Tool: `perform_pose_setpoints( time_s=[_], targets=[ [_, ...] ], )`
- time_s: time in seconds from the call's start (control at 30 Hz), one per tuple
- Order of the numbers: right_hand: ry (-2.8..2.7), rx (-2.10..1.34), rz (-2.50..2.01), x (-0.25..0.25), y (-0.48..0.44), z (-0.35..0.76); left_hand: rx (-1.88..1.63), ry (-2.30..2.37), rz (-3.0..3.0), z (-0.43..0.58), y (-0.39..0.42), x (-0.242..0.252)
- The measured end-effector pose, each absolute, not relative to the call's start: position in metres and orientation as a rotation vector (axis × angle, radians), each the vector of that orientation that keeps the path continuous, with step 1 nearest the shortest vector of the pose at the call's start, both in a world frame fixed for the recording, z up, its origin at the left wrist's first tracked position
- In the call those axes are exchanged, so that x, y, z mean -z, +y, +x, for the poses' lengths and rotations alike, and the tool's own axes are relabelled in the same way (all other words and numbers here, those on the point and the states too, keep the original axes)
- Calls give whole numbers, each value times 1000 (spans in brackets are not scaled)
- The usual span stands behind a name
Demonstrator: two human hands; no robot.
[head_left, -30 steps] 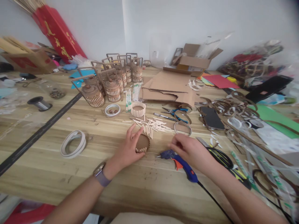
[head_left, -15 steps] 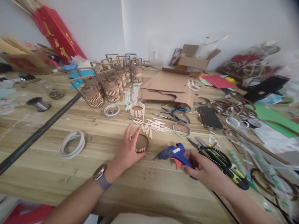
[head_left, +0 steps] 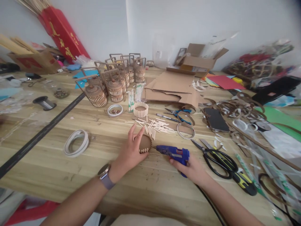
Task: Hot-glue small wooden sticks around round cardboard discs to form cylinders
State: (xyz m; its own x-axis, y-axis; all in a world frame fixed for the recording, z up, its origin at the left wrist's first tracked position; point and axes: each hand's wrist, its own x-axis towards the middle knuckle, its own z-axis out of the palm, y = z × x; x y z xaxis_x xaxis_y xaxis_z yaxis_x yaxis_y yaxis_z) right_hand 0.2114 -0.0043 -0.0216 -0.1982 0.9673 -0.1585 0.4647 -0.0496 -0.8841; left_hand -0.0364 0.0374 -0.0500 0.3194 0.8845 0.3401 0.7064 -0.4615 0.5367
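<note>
My left hand (head_left: pixel 129 154) curls round the left side of a small round cardboard base (head_left: pixel 145 143), thumb at the near edge and fingers at the far side. A few short wooden sticks stand upright along that base's near rim. In my right hand (head_left: pixel 194 169) is a blue hot glue gun (head_left: pixel 173 152), its nozzle pointing left, right by the base's right edge. Just beyond lies a loose pile of short wooden sticks (head_left: pixel 161 126). Behind the pile stands a round cardboard base fully fenced with sticks (head_left: pixel 140 110).
Black-handled scissors (head_left: pixel 217 162) and a yellow-black utility knife (head_left: pixel 243 180) lie right of the glue gun. Tape rolls (head_left: pixel 76 142) sit to the left. Several lidded miniature baskets (head_left: pixel 115 89) with handles stand behind, beside cardboard sheets (head_left: pixel 169 84). Brown strips (head_left: pixel 240 105) clutter the right.
The glue gun has turned upright and moved left, bringing its nozzle to the base's edge. My left hand keeps its hold on the base. The whole view has shifted slightly.
</note>
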Motion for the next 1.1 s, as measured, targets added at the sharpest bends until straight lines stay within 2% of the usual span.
perform_pose_setpoints(
  time_s=[0.43,1.1],
  targets=[
    [-1934,-997,-1456,34,-11,208,-880,1438,2280,-37,37,49],
    [-2032,-877,-1441,36,-11,202,-873,1433,2271,-37,39,51]
  ],
)
